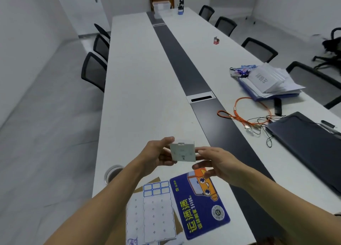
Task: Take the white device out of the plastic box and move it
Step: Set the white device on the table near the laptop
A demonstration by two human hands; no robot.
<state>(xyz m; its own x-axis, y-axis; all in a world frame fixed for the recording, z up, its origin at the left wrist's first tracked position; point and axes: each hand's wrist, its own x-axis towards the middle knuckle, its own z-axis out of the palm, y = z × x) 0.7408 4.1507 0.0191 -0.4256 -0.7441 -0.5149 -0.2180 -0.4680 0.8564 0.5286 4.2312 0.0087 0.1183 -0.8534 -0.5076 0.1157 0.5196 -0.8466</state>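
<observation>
Left hand [158, 152]: raised above the near end of the table [140, 97], thumb at the top and fingers curled behind the left edge of the box [182, 151], which is pinched and held upright off the tabletop. Right hand [215, 164]: fingertips laid against the right edge of the box, lower fingers loosely bent beneath it; a firm grip cannot be told. Box: small, pale, square, translucent, with a tab at its top edge and dark specks on the face turned to the camera; the white device cannot be made out apart from it. Blue card [200, 204]: flat on the table just below the right hand, printed with an orange cartoon car and yellow characters. Label sheets [156, 211]: white with blue-edged stickers, lying just left of the card, over brown cardboard. Laptop [308, 146]: dark, closed, at the right edge. Orange cable [245, 113]: looped on the table beyond the laptop, tangled with thin black wires. Paper stack [271, 82]: farther right, on a blue folder. Dark strip [184, 69]: runs down the table's middle. Chairs [94, 69]: black, lined along both sides.
</observation>
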